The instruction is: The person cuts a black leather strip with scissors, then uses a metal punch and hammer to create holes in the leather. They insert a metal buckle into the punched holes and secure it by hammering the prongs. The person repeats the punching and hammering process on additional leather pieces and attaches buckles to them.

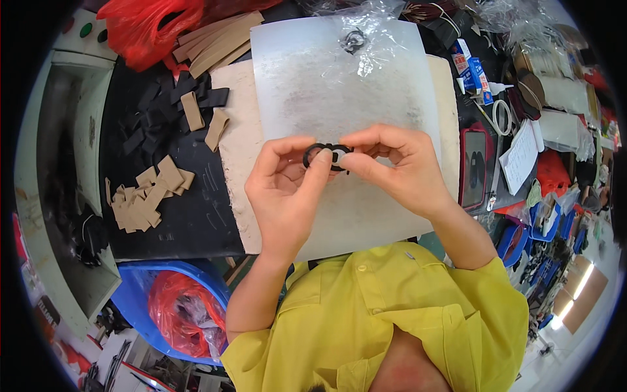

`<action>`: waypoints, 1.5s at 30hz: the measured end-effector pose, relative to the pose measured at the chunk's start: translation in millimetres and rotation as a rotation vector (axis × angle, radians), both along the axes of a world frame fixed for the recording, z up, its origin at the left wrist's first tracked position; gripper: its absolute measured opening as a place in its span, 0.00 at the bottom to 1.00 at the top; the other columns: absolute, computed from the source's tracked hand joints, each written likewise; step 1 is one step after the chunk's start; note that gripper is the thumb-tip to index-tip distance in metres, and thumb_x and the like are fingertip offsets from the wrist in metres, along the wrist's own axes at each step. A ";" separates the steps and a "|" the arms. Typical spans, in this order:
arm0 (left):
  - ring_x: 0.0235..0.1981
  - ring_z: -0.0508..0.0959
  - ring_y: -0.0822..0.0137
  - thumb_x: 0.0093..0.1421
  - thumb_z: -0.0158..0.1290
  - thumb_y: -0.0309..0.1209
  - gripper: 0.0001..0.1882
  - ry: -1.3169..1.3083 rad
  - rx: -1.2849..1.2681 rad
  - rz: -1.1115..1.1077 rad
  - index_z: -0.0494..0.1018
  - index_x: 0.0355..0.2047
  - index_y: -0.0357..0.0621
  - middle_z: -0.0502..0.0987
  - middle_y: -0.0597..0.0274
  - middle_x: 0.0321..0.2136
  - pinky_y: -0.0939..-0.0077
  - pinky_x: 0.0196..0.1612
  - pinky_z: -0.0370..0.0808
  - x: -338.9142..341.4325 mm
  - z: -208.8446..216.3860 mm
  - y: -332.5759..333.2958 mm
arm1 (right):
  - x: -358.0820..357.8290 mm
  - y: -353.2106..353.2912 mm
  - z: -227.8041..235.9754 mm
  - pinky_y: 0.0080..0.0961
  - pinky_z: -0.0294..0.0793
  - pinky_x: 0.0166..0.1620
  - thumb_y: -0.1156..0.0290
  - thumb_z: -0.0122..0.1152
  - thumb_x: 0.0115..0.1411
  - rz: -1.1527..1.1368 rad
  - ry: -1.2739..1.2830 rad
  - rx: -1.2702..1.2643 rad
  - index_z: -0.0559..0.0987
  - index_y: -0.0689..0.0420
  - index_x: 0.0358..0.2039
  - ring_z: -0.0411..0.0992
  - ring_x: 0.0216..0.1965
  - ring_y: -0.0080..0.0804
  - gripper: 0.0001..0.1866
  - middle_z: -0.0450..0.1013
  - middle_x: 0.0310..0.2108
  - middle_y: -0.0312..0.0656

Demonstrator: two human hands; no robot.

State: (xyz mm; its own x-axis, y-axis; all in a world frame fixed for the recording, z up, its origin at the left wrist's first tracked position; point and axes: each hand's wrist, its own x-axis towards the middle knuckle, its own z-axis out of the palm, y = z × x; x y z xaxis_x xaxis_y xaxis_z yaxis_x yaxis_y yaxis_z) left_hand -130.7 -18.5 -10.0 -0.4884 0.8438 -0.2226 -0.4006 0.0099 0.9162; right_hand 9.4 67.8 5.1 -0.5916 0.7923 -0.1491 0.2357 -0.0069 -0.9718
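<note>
Between my two hands is a small black piece that looks like two joined rings (335,157), raised over the pale work sheet. My left hand (282,189) pinches its left ring between thumb and fingers. The thumb and forefinger of my right hand (403,168) close on its right side. The fingertips hide part of the piece. Under the hands lies a translucent sheet (326,98) on a cream board (238,163). At the far end of the sheet, a clear plastic bag (385,46) holds more small black rings (353,42).
Black strips (153,121) and cut beige strips (147,199) are piled on the left. Longer beige strips (222,42) lie beside a red bag (150,29). To the right are a phone (475,166), a notepad (519,157) and small boxes (471,72). A blue bin (130,287) stands lower left.
</note>
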 end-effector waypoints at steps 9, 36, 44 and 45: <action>0.27 0.80 0.72 0.56 0.57 0.16 0.11 0.331 -0.026 0.032 0.75 0.41 0.28 0.79 0.56 0.29 0.80 0.33 0.81 12.8 -0.1 -11.7 | 9.0 -12.8 -11.6 0.24 0.73 0.31 0.76 0.70 0.48 -0.045 -0.075 0.649 0.82 0.62 0.31 0.75 0.25 0.32 0.08 0.76 0.26 0.42; 0.31 0.73 0.58 0.47 0.62 0.20 0.17 1.106 -0.049 -0.093 0.78 0.39 0.40 0.78 0.57 0.30 0.67 0.35 0.72 2.4 -29.2 14.9 | -8.5 154.6 -30.9 0.32 0.75 0.43 0.73 0.69 0.49 -0.169 -0.336 1.057 0.78 0.57 0.45 0.74 0.40 0.43 0.21 0.75 0.37 0.43; 0.35 0.76 0.57 0.51 0.61 0.22 0.16 1.210 0.047 -0.076 0.77 0.42 0.39 0.77 0.52 0.38 0.67 0.36 0.73 -81.7 -24.1 38.3 | -12.4 250.2 -11.8 0.20 0.73 0.38 0.79 0.55 0.54 -0.207 -0.104 0.342 0.78 0.55 0.49 0.74 0.33 0.20 0.20 0.78 0.33 0.39; 0.35 0.77 0.56 0.52 0.60 0.23 0.13 1.290 0.010 0.006 0.78 0.40 0.39 0.78 0.52 0.36 0.67 0.38 0.73 -101.0 -28.6 47.4 | -19.4 239.8 -1.2 0.24 0.73 0.41 0.81 0.52 0.53 -0.136 -0.294 0.508 0.78 0.55 0.49 0.75 0.36 0.28 0.22 0.77 0.36 0.40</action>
State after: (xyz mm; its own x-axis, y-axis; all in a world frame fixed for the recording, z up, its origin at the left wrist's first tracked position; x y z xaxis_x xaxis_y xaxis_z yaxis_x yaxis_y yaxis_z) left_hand -231.7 28.9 -38.5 -0.3485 0.8397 0.4165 0.7693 0.0024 0.6389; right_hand -10.0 307.6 3.9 -0.4715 0.8728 0.1260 0.5244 0.3923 -0.7557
